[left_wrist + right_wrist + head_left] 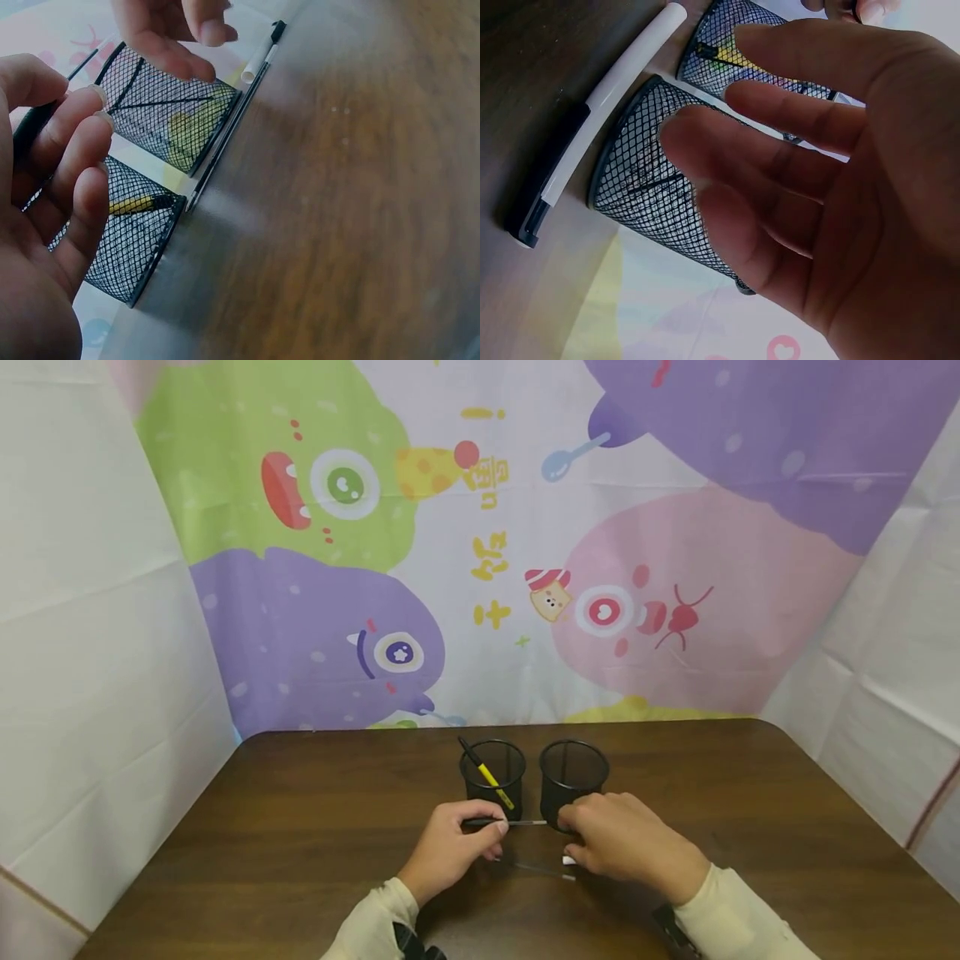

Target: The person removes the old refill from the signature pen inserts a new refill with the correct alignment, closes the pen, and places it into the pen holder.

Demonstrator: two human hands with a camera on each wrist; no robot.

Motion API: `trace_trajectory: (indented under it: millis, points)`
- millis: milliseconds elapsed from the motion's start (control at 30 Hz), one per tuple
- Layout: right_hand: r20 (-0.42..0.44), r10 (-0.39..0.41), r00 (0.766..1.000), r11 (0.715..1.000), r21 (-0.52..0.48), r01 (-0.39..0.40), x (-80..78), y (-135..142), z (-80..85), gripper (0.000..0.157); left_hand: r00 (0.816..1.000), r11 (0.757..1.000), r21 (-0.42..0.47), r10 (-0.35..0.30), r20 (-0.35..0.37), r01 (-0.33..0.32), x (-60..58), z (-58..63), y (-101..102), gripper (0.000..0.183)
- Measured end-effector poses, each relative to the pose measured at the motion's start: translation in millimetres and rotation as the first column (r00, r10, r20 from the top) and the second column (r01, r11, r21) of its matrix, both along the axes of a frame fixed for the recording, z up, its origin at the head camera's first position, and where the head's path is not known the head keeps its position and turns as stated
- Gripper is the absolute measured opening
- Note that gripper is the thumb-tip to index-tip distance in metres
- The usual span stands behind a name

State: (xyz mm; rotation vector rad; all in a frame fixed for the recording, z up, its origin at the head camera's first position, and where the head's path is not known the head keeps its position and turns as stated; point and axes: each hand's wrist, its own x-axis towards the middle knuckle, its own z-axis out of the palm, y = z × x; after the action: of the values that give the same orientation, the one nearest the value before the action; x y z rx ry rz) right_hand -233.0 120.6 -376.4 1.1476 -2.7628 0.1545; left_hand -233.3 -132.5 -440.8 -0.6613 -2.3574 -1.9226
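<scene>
Between its thumb and fingers my left hand (457, 843) pinches a black-handled rod (480, 822) with a thin, pale shaft pointing right; its exact kind is unclear. The right hand (626, 839) hovers at the shaft's far end, in front of the right black mesh cup (574, 764). Its fingers (780, 142) bend loosely, with nothing visible between them. A white pen with a black clip (615, 82) lies on the table before that cup. Beside it lies a thin, refill-like stick (536, 867). The left mesh cup (480, 789) holds a yellow-and-black pen (491, 777), leaning left.
Both cups stand side by side on the brown wooden table (315, 827), towards its back edge. A printed cloth with cartoon monsters (495, 677) hangs behind. White sheets (97, 635) close off the left and right sides.
</scene>
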Motion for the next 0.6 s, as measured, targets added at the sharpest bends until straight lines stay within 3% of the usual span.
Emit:
trace_trajectory:
  millis: [100,600]
  points:
    - [-0.015,-0.010,1.000,1.000,0.015,0.010,0.2,-0.1,-1.8,0.023,1.000,1.000,0.009,-0.009,-0.005,0.009,0.6,0.5,-0.3,0.003]
    - [0.010,-0.006,1.000,0.999,0.051,0.005,-1.0,2.6,-6.8,0.024,0.999,0.999,-0.003,-0.040,-0.028,0.040,0.0,1.2,-1.7,0.017]
